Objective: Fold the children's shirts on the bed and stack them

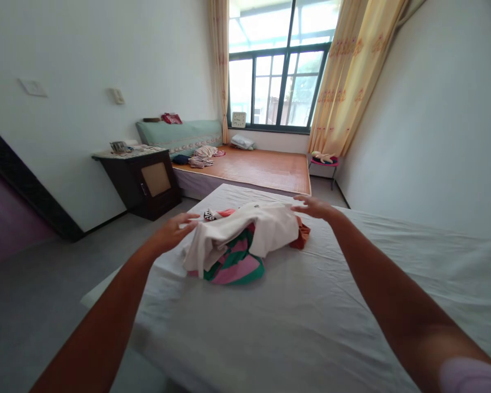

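A crumpled white garment (272,224) lies on top of a small heap of clothes on the white-sheeted bed (311,316). From under its front edge shows a green and pink patterned cloth (239,267). Rust-orange cloth (301,233) sticks out at the right, and a coral piece with black-and-white print (216,214) at the far left. My left hand (174,230) is at the heap's left side, fingers stretched out and apart. At the far right corner of the white garment is my right hand (313,207), fingers spread. Whether either hand touches the fabric is unclear.
Beyond stands a second bed (257,169) with a brown mat, some clothes (204,155) and a pillow (243,142). A dark cabinet (147,183) is at the left. A small pink-topped stool (324,159) stands by the right wall, below the curtain (347,82).
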A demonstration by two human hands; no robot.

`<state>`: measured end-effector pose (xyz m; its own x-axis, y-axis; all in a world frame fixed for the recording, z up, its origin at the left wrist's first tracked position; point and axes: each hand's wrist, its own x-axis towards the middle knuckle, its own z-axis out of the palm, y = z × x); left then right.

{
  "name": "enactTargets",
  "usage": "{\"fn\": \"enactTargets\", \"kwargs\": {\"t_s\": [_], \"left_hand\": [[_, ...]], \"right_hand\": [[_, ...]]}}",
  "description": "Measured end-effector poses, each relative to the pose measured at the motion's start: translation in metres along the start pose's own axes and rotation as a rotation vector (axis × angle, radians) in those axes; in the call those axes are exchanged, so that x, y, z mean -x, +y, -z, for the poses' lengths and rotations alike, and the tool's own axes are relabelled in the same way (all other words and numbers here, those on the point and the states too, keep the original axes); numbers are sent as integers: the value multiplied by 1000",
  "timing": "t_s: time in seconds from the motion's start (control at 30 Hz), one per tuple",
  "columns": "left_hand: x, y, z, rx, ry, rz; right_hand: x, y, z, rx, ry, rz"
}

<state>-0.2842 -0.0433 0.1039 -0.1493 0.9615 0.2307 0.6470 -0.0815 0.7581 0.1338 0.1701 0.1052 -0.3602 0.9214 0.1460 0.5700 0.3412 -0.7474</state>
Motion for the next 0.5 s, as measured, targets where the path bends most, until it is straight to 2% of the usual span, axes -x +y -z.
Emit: {"fn": "enactTargets", "kwargs": {"t_s": [0.03,0.1,0.2,0.3,0.37,0.43,0.5], "left_hand": [[2,-11,-10,-1,-44,69],[4,-24,-32,62,-125,156],[0,-15,-67,238,-247,168],[-10,13,-95,420,-293,115],[-17,28,-106,510,-287,85],[-24,36,-108,543,-201,32],[-33,37,-102,527,-68,-64]], "right_hand": [[4,12,-9,45,-25,-113],[12,23,-32,-42,-43,-265],[19,10,-79,-377,-160,-289],[20,-21,-119,-584,-281,-196],[19,-45,-128,-633,-284,-62],[20,-71,-121,-560,-180,158],[25,-98,-105,-363,-5,405]]}}
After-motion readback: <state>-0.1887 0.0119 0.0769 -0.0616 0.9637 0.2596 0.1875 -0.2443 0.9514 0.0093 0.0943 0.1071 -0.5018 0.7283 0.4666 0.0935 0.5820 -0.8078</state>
